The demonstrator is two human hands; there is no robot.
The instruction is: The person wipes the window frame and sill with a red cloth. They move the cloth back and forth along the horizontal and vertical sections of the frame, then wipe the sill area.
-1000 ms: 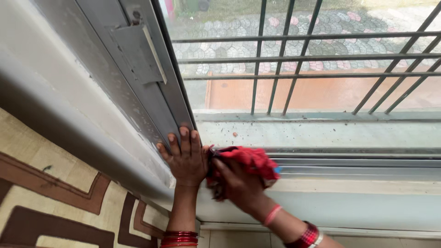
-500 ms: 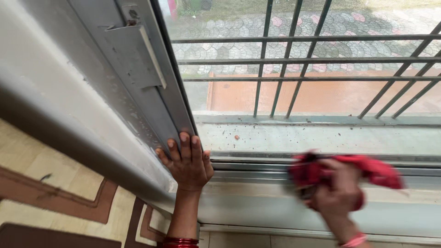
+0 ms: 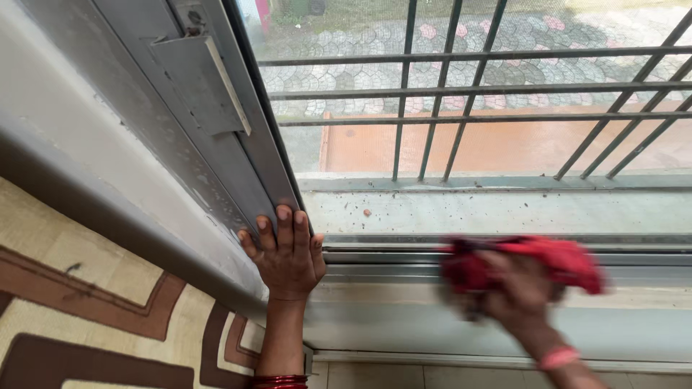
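Note:
My left hand [image 3: 285, 253] lies flat with fingers spread against the lower end of the grey sliding window frame [image 3: 216, 137]. My right hand [image 3: 515, 284], blurred by motion, grips a red cloth [image 3: 555, 261] and presses it onto the metal window track [image 3: 404, 256] right of centre. Red bangles circle my left wrist, and a pink band sits on my right wrist.
A dusty sill [image 3: 497, 210] with dark specks lies beyond the track. Metal window bars [image 3: 432, 90] cover the opening, with paving outside. A grey latch plate [image 3: 198, 79] is on the frame. A patterned brown and cream curtain [image 3: 79, 317] hangs at the left.
My right hand swept the red cloth from beside my left hand rightward along the track, then slightly back left. My left hand stayed on the frame.

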